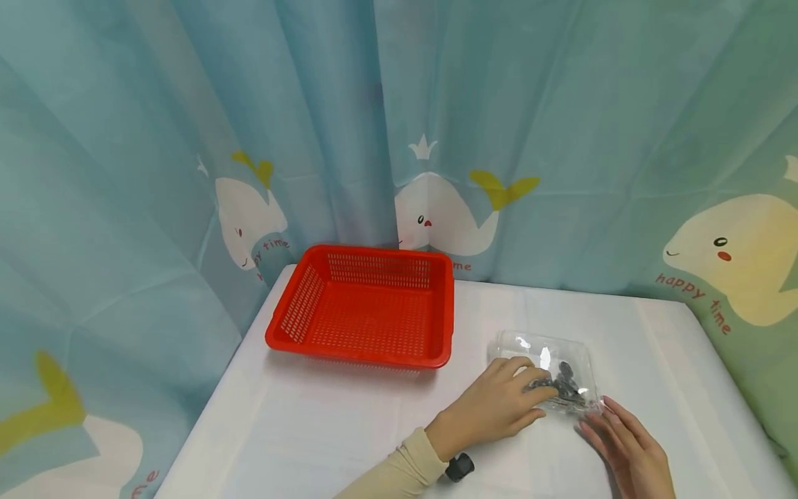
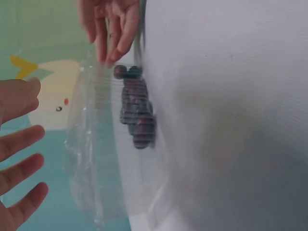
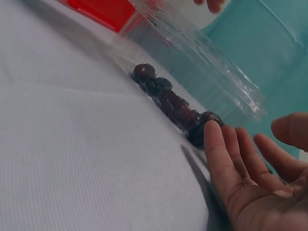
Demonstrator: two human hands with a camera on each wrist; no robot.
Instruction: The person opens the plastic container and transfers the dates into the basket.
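— Whale-print curtains (image 1: 436, 138) hang all round, and a white table (image 1: 349, 430) sits in the corner of them. Where's the fruit?

— In the clear plastic clamshell (image 1: 542, 350), lying near the table's right front, just right of the red basket (image 1: 368, 305) but apart from it. Dark berries (image 1: 564, 384) are heaped at the near end of it.

— And the hands?

— The left hand (image 1: 499, 405) lies on the near left side of the clamshell, fingers fairly straight and spread over the lid, not curled round anything. The right hand (image 1: 626, 447) rests flat on the table, its fingertips (image 3: 214, 134) touching the clamshell's near corner beside the berries. Wide, both of them.

— So how should it be handled?

— I'd judge the thin plastic will flex and skid on the cloth. Best to brace one side with the flat left palm, work the right fingertips under the rim, and keep it level so the berries don't roll.
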